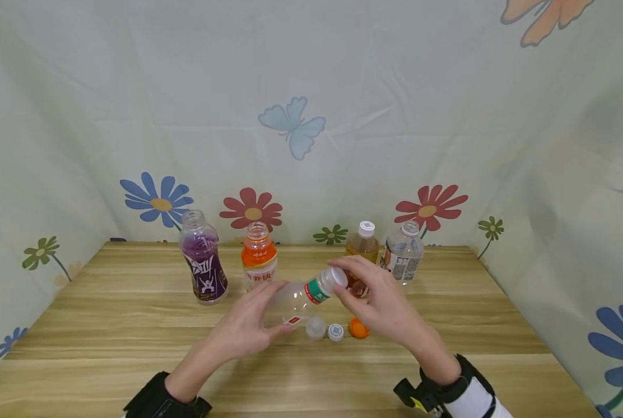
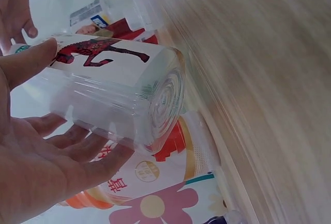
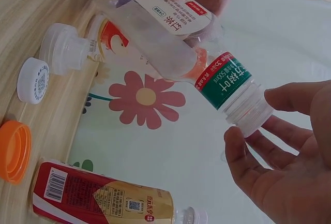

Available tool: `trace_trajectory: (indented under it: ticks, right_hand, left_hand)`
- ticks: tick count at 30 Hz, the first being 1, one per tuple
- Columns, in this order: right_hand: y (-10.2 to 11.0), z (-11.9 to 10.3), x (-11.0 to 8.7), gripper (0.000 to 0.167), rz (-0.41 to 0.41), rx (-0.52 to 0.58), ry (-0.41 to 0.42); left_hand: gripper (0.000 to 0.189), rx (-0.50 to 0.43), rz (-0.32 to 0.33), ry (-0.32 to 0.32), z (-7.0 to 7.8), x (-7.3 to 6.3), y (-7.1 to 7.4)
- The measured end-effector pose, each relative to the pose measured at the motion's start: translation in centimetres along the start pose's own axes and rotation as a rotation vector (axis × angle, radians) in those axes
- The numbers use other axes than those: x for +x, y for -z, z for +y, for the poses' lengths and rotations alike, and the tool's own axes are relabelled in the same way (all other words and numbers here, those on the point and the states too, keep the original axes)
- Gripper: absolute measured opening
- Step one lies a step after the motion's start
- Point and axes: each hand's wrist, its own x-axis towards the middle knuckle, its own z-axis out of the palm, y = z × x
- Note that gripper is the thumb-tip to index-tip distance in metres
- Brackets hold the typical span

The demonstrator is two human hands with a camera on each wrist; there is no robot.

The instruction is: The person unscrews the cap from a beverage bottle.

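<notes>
My left hand [image 1: 245,325] grips a clear plastic bottle [image 1: 287,305] round its body, tilted with its neck up to the right. A green and red band [image 3: 222,79] circles the neck, and the left wrist view shows the bottle's ridged base. At the mouth, my right hand [image 1: 381,299] pinches the whitish cap [image 1: 338,277] between thumb and fingers. Below the bottle, on the table, lie a translucent cap [image 1: 315,328], a small white cap [image 1: 335,332] and an orange cap [image 1: 359,328].
Behind my hands on the wooden table [image 1: 107,325] stand an uncapped purple bottle [image 1: 206,270], an uncapped orange-and-white bottle [image 1: 259,258], a white-capped amber bottle [image 1: 362,247] and an uncapped clear bottle [image 1: 405,255]. A flower-printed cloth [image 1: 311,180] hangs around the table.
</notes>
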Motion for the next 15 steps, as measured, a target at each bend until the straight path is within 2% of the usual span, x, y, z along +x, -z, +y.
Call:
trace_trajectory:
  ticks: [7,11,15]
  right_hand:
    - [0.11,-0.06,-0.05,0.046,-0.001,0.007,-0.009]
    - [0.02,0.06,-0.11,0.050,0.012,0.013,-0.076]
    - [-0.20,0.16,-0.11,0.043,0.035,0.006,-0.168]
  left_hand:
    - [0.070,-0.032,0.001,0.006,0.10,-0.06,0.07]
    - [0.071,-0.034,0.004,0.011,0.07,-0.08,0.10]
    - [0.071,-0.016,0.009,0.007,0.04,-0.13,0.12]
